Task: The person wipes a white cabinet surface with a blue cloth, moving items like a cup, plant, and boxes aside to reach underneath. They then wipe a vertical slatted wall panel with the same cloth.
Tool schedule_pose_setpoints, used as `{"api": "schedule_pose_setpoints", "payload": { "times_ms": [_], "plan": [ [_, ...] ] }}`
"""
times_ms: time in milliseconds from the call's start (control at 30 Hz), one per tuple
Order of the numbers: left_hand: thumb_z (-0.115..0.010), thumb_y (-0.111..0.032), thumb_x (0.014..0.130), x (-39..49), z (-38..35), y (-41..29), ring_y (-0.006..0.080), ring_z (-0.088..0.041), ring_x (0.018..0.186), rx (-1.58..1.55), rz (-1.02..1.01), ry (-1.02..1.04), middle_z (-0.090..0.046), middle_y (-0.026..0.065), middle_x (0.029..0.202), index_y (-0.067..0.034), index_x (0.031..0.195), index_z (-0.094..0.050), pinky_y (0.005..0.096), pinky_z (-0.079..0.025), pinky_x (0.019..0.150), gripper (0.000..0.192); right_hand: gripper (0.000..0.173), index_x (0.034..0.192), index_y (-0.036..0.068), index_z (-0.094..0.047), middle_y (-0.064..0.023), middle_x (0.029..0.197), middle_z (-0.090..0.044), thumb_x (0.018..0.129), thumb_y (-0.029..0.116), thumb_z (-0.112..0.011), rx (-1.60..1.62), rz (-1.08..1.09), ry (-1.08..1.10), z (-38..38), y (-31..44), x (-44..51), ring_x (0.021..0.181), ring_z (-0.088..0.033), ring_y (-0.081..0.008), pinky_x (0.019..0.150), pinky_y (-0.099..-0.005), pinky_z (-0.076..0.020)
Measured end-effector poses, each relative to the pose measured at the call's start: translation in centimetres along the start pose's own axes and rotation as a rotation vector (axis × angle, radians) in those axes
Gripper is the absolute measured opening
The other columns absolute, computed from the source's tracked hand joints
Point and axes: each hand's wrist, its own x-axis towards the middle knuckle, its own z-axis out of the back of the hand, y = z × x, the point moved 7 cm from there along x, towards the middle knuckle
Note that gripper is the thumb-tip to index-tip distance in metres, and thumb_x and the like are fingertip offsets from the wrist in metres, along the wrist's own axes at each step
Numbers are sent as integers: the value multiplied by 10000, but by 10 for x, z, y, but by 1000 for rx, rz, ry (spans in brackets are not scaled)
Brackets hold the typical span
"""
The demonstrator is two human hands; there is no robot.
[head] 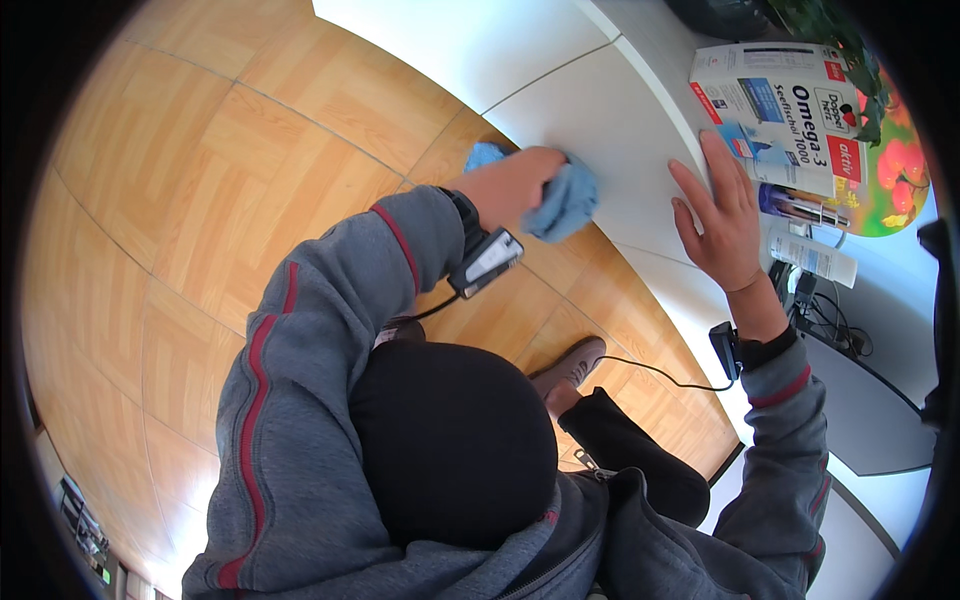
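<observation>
My left hand (pixel 517 184) grips a crumpled blue cloth (pixel 566 199) beside the white cabinet front (pixel 581 112), low down near the floor. Part of the cloth sticks out on the hand's far side. The cloth and fingers look slightly blurred, and I cannot tell whether the cloth touches the panel. To the right, my right hand (pixel 716 214) rests with fingers spread on the cabinet's top edge, holding nothing. Its fingertips lie close to a white and blue supplement box (pixel 784 112) bearing writing.
On the cabinet top are a purple-and-silver tube (pixel 802 206), a white bottle (pixel 814 256), black cables (pixel 829 315), a plant (pixel 862 82) and a colourful round picture (pixel 904 176). Wood-patterned tiles (pixel 285 157) cover the floor. My shoe (pixel 574 364) stands near the cabinet; a cable (pixel 660 367) hangs from my right wrist device.
</observation>
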Motion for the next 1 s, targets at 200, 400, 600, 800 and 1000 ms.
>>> {"api": "schedule_pose_setpoints", "payload": {
  "times_ms": [200,400,600,800,1000],
  "plan": [
    [-517,-112,922,-5,45,27,232,-659,731,-666,426,-505,-682,114,855,-10,902,-642,381,-546,631,164,507,1291,145,-600,-184,1457,-450,796,57,-666,3,13,-20,1,0,-2,1307,-478,-360,1054,-442,-406],
    [-509,-182,971,-4,-27,20,295,-684,874,-400,421,-319,-673,172,1043,51,1108,-584,406,-583,770,281,515,1297,153,-592,-128,1434,-488,795,85,-684,91,-93,-139,6,6,-7,1292,-488,-323,1052,-449,-406],
    [-557,-227,890,-31,-48,-43,270,-654,914,366,144,-290,-671,160,1020,30,1091,-628,391,-525,797,334,518,1289,124,-582,-145,1319,-560,787,117,-706,348,-194,-136,-22,90,-54,1171,-559,-347,1014,-474,-434],
    [-567,-226,864,-59,-82,-76,285,-580,1087,846,164,-36,-585,171,1207,22,1241,-550,366,-475,915,451,401,1273,50,-545,-119,1092,-643,903,176,-637,1469,-1175,-20,-157,113,-86,1018,-624,-261,904,-366,-493],
    [-562,-211,911,-76,-92,-84,282,-468,1222,1029,65,-20,-450,150,1286,-68,1285,-561,373,-421,1001,401,334,1240,55,-567,-71,1089,-654,931,174,-612,2003,-1367,-594,-178,98,-65,963,-643,-196,833,-342,-527]
  ]
}}
